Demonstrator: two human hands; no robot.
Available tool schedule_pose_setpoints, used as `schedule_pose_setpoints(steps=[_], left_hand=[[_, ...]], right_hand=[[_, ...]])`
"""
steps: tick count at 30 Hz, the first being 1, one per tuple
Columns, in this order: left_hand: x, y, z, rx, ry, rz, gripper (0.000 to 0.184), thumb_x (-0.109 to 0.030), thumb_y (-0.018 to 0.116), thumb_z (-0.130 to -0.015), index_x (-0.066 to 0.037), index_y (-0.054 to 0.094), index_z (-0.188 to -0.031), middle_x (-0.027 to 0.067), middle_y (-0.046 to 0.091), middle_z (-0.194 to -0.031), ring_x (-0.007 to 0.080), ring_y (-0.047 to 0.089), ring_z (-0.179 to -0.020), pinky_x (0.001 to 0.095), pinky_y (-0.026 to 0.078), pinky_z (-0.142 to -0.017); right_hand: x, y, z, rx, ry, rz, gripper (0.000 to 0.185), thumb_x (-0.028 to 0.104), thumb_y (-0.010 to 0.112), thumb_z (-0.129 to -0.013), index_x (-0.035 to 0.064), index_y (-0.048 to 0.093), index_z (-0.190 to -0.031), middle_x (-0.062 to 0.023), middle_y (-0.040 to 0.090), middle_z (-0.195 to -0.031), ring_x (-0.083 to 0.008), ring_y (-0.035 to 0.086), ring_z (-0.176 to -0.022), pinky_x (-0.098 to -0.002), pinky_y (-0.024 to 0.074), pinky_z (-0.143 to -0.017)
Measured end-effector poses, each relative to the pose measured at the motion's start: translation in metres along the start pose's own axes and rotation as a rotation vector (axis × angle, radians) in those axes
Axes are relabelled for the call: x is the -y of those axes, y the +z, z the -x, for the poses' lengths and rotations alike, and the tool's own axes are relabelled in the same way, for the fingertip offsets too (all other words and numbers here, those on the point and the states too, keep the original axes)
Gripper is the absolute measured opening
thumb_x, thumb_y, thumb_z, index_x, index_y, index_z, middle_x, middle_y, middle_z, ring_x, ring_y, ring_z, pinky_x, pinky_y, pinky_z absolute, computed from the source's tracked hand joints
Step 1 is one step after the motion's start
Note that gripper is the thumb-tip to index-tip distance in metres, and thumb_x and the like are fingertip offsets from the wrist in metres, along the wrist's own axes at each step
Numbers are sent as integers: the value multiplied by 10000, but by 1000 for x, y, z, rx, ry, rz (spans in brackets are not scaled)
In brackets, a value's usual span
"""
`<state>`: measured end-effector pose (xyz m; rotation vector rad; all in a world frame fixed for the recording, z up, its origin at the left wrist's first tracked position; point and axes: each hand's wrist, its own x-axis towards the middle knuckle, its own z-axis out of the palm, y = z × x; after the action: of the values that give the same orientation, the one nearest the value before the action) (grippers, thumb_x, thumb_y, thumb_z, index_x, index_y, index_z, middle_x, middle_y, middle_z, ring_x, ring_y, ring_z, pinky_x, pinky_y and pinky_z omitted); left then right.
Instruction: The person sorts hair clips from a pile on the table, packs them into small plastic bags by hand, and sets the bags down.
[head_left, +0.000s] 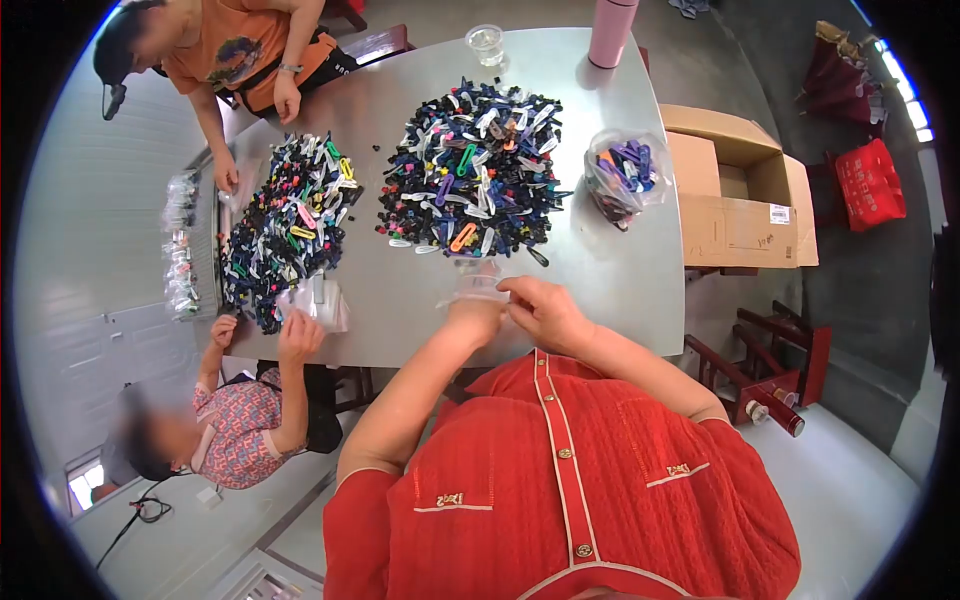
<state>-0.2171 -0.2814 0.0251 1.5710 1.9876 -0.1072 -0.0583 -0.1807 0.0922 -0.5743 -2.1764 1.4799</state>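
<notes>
Bag [478, 284], clear, at near side of table [400, 325], just nr of big clip pile [470, 175]. L hand [476, 316] touching bag; fingers partly hidden by plastic, can't tell how far open. R hand [548, 312] mostly closed, fingertips pinching bag's right edge. 2nd pile [285, 230] on left, w/ 2 co-workers [235, 55] [245, 425] beside it. Cup [485, 45] & pink bottle [612, 35] at far side; clip bag [630, 170] to right, nr open carton [740, 235].
</notes>
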Motion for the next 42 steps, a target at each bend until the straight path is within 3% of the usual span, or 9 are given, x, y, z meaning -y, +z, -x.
schedule_pose_setpoints(steps=[6, 9, 12, 14, 20, 26, 33, 36, 42], left_hand=[[-12, 2, 17, -250, 86, -201, 542, -163, 538, -937, -266, 464, -1463, 238, 233, -1575, 492, 298, -1397, 526, 254, -1166], [-11, 15, 16, 59, -70, -131, 538, -160, 530, -939, -221, 463, -1469, 239, 254, -1565, 476, 293, -1405, 500, 255, -1172], [-9, 23, 18, -407, -76, -75, 449, -147, 519, -925, -114, 557, -1371, 257, 383, -1490, 442, 406, -1341, 478, 363, -1104], [-21, -19, 26, -153, -90, 336, 347, -130, 499, -911, -30, 627, -1217, 272, 564, -1304, 413, 556, -1184, 474, 460, -983], [-10, -28, 25, 65, -34, 332, 244, -120, 486, -881, -25, 675, -1003, 229, 669, -1062, 370, 624, -1043, 467, 493, -863], [8, -20, 23, 144, 298, 233, 295, -174, 456, -899, 31, 665, -933, 257, 658, -1061, 406, 626, -1009, 505, 480, -868], [-22, -81, 41, 297, 10, 378, 320, -118, 449, -892, 34, 666, -1071, 275, 626, -1195, 392, 619, -1103, 475, 477, -926], [-9, -77, 68, -73, 173, 450, 266, -133, 500, -901, 37, 665, -1021, 271, 645, -1026, 427, 620, -987, 493, 484, -866], [-17, -104, 77, -853, -140, 182, 172, -53, 574, -855, 23, 636, -995, 212, 602, -932, 409, 628, -887, 493, 506, -795]], right_hand=[[1, -8, 5, 22, -92, -16, 288, 43, 640, -843, 66, 628, -1130, -154, 640, -879, -322, 652, -764, -394, 526, -682], [-13, -1, 12, 67, -85, -14, 291, 41, 638, -842, 63, 628, -1132, -154, 636, -867, -323, 645, -757, -389, 527, -683], [-15, 0, 13, 79, -54, 21, 296, 41, 639, -846, 65, 628, -1140, -145, 640, -853, -303, 644, -738, -374, 530, -678], [-7, -1, 11, 72, 23, 10, 278, 50, 617, -856, 56, 628, -1134, -172, 652, -906, -344, 648, -793, -402, 531, -714], [-5, 11, 5, 45, 128, 4, 264, 59, 617, -866, 56, 632, -1130, -176, 664, -902, -341, 659, -781, -406, 532, -711], [3, 11, -6, 18, 188, -15, 286, 28, 631, -850, 57, 631, -1135, -128, 643, -795, -260, 638, -687, -361, 521, -660], [9, 14, -23, -65, 143, -23, 282, 1, 650, -851, 32, 619, -1129, -35, 603, -716, -97, 547, -599, -273, 474, -581], [14, 8, -27, -67, 183, -28, 284, 8, 651, -850, 31, 621, -1132, -27, 591, -704, -88, 540, -596, -269, 466, -574], [6, 3, -35, -5, 230, 31, 318, 33, 650, -829, 53, 624, -1145, -92, 640, -741, -178, 622, -619, -320, 513, -615]])
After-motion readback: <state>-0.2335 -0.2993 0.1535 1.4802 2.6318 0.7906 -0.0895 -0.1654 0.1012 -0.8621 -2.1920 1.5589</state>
